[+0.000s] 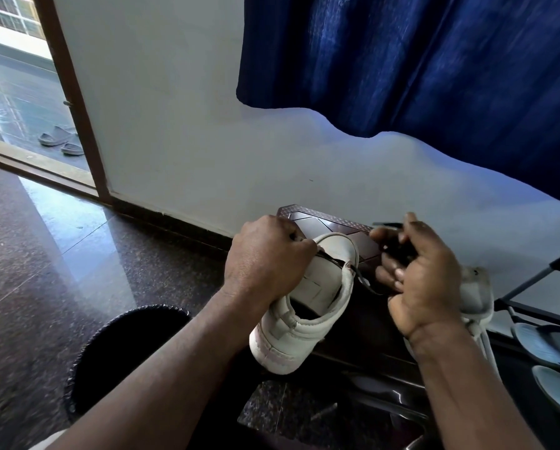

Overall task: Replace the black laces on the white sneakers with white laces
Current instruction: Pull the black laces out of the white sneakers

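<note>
Home entryway, open doorway (28, 76), blue curtain (434, 60), sandals (59, 139) outside

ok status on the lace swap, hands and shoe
left hand grips white sneaker. right hand holds black lace, threaded only near the toe. second sneaker behind right hand, not in the way.

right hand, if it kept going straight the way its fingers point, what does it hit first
Most likely the white wall. The right hand, holding the black lace, points forward past the far edge of the brown stool, with nothing else in between; depth is unclear.
</note>
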Demonstrator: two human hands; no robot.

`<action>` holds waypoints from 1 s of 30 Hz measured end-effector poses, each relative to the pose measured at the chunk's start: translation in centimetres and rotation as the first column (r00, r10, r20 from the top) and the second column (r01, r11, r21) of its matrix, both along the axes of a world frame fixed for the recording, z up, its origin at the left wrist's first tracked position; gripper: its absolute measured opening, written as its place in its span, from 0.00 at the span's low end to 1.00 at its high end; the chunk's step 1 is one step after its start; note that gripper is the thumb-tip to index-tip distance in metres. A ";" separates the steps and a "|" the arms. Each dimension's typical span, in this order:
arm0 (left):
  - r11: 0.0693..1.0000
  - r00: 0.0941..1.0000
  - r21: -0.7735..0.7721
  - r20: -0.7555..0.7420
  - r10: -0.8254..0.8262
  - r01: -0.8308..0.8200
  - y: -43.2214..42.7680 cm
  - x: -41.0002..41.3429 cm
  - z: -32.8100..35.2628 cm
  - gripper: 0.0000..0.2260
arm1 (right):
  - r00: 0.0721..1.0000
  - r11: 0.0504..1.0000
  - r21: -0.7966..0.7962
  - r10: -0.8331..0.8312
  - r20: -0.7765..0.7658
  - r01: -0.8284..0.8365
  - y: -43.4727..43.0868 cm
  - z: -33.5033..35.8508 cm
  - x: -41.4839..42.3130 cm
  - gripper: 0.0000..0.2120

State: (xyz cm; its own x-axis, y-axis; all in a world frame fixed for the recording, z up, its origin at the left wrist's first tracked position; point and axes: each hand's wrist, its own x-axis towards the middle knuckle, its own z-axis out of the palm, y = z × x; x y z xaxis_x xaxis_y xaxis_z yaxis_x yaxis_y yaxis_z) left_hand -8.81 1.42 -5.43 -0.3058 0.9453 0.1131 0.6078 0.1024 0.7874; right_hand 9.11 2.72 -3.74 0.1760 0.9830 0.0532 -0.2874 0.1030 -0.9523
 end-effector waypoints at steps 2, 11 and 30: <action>0.996 0.997 0.049 -0.039 -0.071 0.073 0.0 0.0 0.0 0.08 | 0.987 0.996 -0.030 -0.083 0.135 0.088 -0.1 -1.0 -0.8 0.13; 0.872 0.741 -0.025 -0.516 -0.430 0.489 1.1 1.3 -0.1 0.27 | 0.690 0.949 0.296 -0.288 0.664 0.112 -2.2 -3.2 -1.3 0.11; 0.986 0.504 0.125 0.848 -0.165 0.112 1.3 1.8 -0.3 0.07 | 0.351 0.936 0.347 -0.347 0.870 0.064 -3.7 -3.1 0.4 0.07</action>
State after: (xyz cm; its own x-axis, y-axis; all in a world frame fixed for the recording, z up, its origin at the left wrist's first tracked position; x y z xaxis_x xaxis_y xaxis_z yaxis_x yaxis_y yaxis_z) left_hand -6.97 2.72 -5.69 -0.1455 0.9859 -0.0827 -0.3567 0.0258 0.9339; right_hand 9.52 -0.96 -6.85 0.0752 0.8552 0.5128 0.7951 0.2589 -0.5485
